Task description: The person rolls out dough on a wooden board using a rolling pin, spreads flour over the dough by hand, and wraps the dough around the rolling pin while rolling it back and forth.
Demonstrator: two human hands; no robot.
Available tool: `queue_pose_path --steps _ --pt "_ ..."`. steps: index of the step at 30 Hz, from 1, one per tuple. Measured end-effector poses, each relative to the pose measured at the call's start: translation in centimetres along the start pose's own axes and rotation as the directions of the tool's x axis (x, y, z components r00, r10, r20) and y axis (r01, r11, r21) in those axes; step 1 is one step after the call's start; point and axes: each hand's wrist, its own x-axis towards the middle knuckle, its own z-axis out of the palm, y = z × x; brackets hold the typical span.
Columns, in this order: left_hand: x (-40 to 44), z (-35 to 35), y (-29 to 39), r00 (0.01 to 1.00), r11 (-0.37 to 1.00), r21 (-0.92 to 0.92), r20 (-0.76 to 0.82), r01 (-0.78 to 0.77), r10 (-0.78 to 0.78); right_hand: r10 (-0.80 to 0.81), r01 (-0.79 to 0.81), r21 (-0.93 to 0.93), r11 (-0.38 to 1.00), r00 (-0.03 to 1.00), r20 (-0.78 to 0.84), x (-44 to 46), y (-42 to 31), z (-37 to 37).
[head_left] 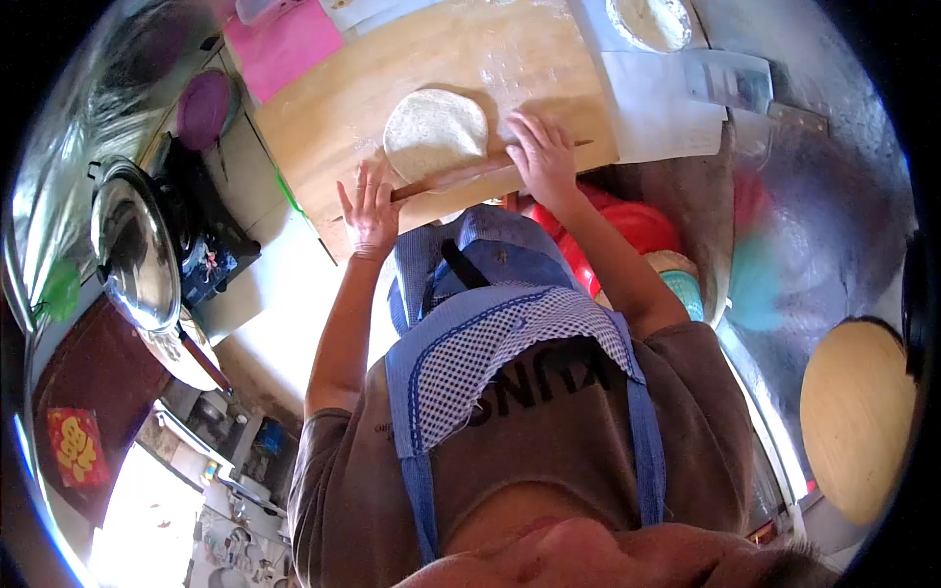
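A flat, roughly round sheet of dough [436, 127] lies on the wooden board [328, 118], its near edge meeting a thin rolling pin [453, 179]. The pin lies across the board's near side, slightly tilted, with its tapered right end showing. My left hand [370, 216] rests at the pin's left end, fingers stretched forward and apart. Toward the other end, my right hand [542, 162] lies over the pin with its fingers extended onto the board, close to the dough's right side. Both palms hide parts of the pin.
White flour dusts the board's far part. A pink sheet [284, 49] lies at the far left, and a bowl with pale contents [652, 22] stands far right. Left of me is a shiny metal pot lid [139, 245]. A red basin [632, 227] sits below the board's right side.
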Motion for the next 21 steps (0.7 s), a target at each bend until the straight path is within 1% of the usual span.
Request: queue_pose_path --steps 1,2,4,5,6,7,8,9,11,12,13,14,15,16,17,18,20,21 --pt "0.0 0.2 0.2 1.0 1.0 -0.018 -0.007 0.005 -0.005 -0.016 0.004 -0.195 0.981 0.998 -0.055 -0.3 0.1 0.1" --pt "0.5 0.6 0.1 1.0 0.999 -0.037 -0.013 0.003 -0.004 -0.011 0.001 -0.189 0.982 0.999 -0.052 0.1 0.5 0.7" --pt "4.1 2.0 -1.4 0.992 0.999 -0.001 -0.126 0.032 -0.032 -0.073 0.054 -0.292 0.955 0.996 -0.055 3.1 1.8 1.5" --pt "6.7 2.4 -2.4 0.989 0.997 0.049 -0.134 0.064 -0.057 -0.057 0.039 -0.252 0.967 0.996 -0.064 5.5 2.0 1.3" --pt "9.6 2.3 -3.4 0.983 0.988 0.084 -0.145 0.129 -0.116 -0.044 0.026 -0.214 0.976 0.996 -0.079 8.7 2.2 1.1" --pt "12.5 1.7 -4.2 0.973 0.984 0.101 -0.195 0.15 -0.128 -0.007 -0.018 -0.25 0.968 0.995 -0.099 11.3 2.9 1.8" --pt "15.6 1.9 -5.5 0.961 0.981 0.067 -0.223 0.18 -0.162 0.023 -0.058 -0.289 0.956 0.992 -0.123 13.5 3.5 2.3" --pt "17.1 2.1 -6.4 0.948 0.976 0.032 -0.249 0.215 -0.2 0.02 -0.054 -0.293 0.954 0.993 -0.118 14.8 3.5 2.1" --pt "16.4 2.1 -5.8 0.945 0.969 0.016 -0.225 0.246 -0.236 0.079 -0.089 -0.056 0.994 0.983 -0.169 16.0 2.9 1.5" --pt "16.4 1.8 -5.6 0.941 0.962 0.006 -0.21 0.273 -0.265 0.072 -0.082 -0.057 0.995 0.983 -0.17 15.2 2.7 1.4" --pt "14.3 2.8 -5.4 0.938 0.951 0.045 -0.188 0.305 -0.292 0.058 -0.075 -0.149 0.986 0.992 -0.116 13.3 2.6 1.6" --pt "11.5 2.5 -3.9 0.941 0.95 0.023 -0.141 0.313 -0.307 0.054 -0.067 -0.241 0.968 0.997 -0.061 10.9 2.6 1.8" --pt "7.8 4.1 -3.4 0.956 0.974 0.003 -0.192 0.227 -0.222 -0.026 0.017 -0.245 0.969 0.999 -0.035 7.7 2.6 1.9" --pt "4.4 3.9 -2.4 0.98 0.979 0.067 -0.057 0.193 -0.19 -0.107 0.101 -0.249 0.963 0.994 -0.011 4.3 2.4 1.7" --pt "2.1 3.1 -0.9 0.984 0.987 -0.05 -0.092 0.151 -0.155 -0.072 0.081 -0.197 0.977 0.996 0.049 1.0 1.6 1.0" --pt "0.3 3.2 -0.1 0.986 0.988 -0.042 -0.072 0.146 -0.148 -0.047 0.062 -0.149 0.987 0.993 0.106 -0.2 1.3 0.4" --pt "0.4 3.2 -0.5 0.993 0.996 -0.023 -0.082 0.084 -0.086 -0.076 0.088 -0.138 0.987 0.993 0.094 1.4 1.7 0.3" --pt "2.2 3.1 -1.4 0.992 0.996 -0.007 -0.09 0.086 -0.086 -0.092 0.103 -0.118 0.988 0.991 0.1 1.6 1.8 0.5"
